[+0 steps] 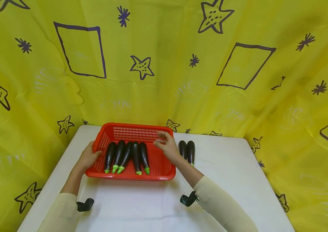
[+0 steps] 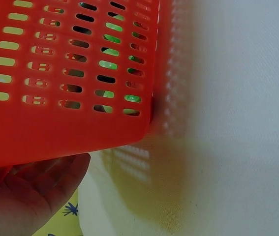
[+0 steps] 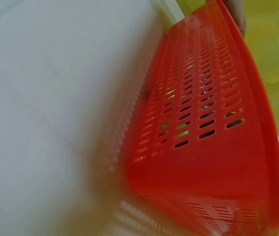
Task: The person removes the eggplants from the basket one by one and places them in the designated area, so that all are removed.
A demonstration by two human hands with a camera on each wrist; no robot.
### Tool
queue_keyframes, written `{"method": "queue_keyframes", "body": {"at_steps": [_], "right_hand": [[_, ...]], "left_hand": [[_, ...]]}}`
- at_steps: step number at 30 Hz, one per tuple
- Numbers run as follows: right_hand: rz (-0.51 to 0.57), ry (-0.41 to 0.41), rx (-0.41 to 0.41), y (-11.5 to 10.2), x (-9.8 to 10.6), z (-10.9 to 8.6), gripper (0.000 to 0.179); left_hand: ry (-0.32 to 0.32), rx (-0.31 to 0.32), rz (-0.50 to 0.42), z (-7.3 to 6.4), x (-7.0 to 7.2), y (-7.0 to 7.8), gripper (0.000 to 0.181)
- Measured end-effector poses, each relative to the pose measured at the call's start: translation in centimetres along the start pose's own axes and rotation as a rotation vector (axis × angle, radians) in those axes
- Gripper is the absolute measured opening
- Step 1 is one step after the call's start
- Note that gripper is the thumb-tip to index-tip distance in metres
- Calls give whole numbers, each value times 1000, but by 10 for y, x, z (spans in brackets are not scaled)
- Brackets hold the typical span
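Observation:
A red plastic basket (image 1: 136, 177) with slotted walls sits at the back left of the white table. Inside it several dark eggplants (image 1: 120, 154) with green stem ends lie side by side, towards the left and middle. My left hand (image 1: 89, 157) grips the basket's left rim, thumb over the top; the left wrist view shows the fingers (image 2: 63, 177) tucked beneath the rim. Over the basket's right part hovers my right hand (image 1: 167, 147), fingers spread loosely and holding nothing. Two more eggplants (image 1: 191, 151) lie on the table just right of the basket, partly behind my right forearm.
The white table (image 1: 224, 174) extends right and towards me. A yellow patterned curtain (image 1: 164, 96) hangs along its back and sides. A small black device is strapped at each wrist, the left one (image 1: 85, 205) and the right one (image 1: 188, 199).

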State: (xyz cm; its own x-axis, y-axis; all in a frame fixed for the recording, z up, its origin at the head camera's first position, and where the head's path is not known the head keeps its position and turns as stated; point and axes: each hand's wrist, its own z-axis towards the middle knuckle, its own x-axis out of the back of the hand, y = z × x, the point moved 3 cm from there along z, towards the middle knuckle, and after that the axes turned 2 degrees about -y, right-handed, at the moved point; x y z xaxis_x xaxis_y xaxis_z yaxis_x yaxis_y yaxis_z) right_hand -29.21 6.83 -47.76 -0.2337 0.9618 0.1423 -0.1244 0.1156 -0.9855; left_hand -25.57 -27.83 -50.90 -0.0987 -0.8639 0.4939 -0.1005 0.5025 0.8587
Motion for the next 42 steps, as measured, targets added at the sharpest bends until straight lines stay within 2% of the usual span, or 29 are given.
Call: {"method": "queue_keyframes", "body": {"at_steps": [11,15,21,34,37,42], "right_hand": [[-42,25,-58,13,-11,11,52],[-75,7,-61,18,-16,14,53],[-101,-35,-64,26,-25,17,55],[-158,-31,-104,33,-30,23,56],[-173,-67,-112,34,-32,24,54],[-205,-192,-113,37,-36,24,57]], "left_hand": [[-5,21,-5,-1,0,1,59],[0,19,-5,-1,0,0,59],[19,3,10,-1,0,-1,56],[27,-25,38,-2,-2,5,55],[30,-34,43,-1,-2,4,54],[26,-30,38,-2,-2,3,54]]}}
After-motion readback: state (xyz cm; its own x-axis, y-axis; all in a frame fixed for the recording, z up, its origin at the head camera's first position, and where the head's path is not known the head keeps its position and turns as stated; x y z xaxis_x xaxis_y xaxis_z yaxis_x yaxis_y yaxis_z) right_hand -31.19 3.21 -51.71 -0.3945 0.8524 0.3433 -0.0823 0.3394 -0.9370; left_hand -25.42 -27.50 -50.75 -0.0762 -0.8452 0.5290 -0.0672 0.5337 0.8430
